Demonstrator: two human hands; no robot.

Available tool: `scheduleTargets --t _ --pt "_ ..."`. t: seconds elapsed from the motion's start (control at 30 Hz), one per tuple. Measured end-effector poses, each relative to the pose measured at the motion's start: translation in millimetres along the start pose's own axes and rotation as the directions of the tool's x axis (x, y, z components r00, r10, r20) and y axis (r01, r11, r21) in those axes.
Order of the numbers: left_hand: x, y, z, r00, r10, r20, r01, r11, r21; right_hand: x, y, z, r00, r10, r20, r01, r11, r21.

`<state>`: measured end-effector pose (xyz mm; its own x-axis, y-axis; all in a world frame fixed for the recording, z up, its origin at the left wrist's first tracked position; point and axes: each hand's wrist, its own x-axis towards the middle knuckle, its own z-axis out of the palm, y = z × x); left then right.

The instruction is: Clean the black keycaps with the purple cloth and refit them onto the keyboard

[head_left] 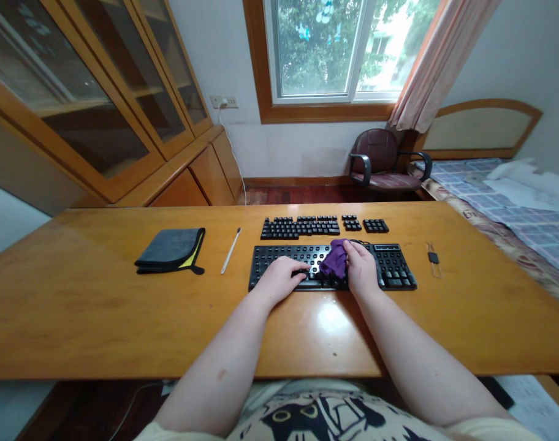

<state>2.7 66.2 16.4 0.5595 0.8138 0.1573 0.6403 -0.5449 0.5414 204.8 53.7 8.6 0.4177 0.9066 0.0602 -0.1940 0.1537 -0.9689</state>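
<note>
A black keyboard (274, 252) lies in front of me with most of its main section stripped of keycaps, its key posts bare. Caps still sit on the number pad at its right end. My right hand (363, 269) is closed on a bunched purple cloth (335, 260) held over the right-middle of the keyboard. My left hand (282, 280) rests on the left-middle part, fingers stretched to the right, thumb apart from the index finger; nothing shows between them. Behind the keyboard, loose black keycaps (300, 228) stand grouped in rows, with smaller groups (375, 226) to the right.
A folded grey cloth (169, 248) with a yellow inside lies left on the wooden desk (100, 318). Beside it is a thin white brush (231, 251). A wire keycap puller (433, 258) lies right of the keyboard. Past the desk stand a chair (380, 156) and a bed (482, 177).
</note>
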Motion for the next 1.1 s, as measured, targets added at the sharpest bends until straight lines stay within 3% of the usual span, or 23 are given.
scheduleTargets --t 0.23,0.53,0.73,0.93,1.1 --pt "-0.5 5.3 -2.2 0.996 -0.074 0.053 0.073 0.997 0.030 -1.7 -2.1 1.8 1.000 0.013 0.022 -0.013 0.999 -0.029" --pt "-1.5 12.9 0.1 0.981 -0.190 0.039 0.191 0.981 -0.029 -3.3 -3.7 1.1 0.999 0.022 0.048 -0.018 0.996 -0.082" --pt "-0.2 9.9 3.1 0.988 -0.142 0.056 0.142 0.990 -0.005 -4.8 -6.0 2.0 0.999 0.019 0.050 -0.014 0.996 -0.083" --pt "-2.9 10.6 0.1 0.999 -0.017 0.037 0.013 0.993 0.121 -3.6 -2.2 2.1 0.998 0.027 0.048 -0.024 0.998 -0.059" --pt "-7.4 14.6 -5.3 0.999 -0.015 0.040 0.006 0.979 0.206 -3.1 -0.9 1.8 0.999 0.015 0.040 -0.011 0.996 -0.091"
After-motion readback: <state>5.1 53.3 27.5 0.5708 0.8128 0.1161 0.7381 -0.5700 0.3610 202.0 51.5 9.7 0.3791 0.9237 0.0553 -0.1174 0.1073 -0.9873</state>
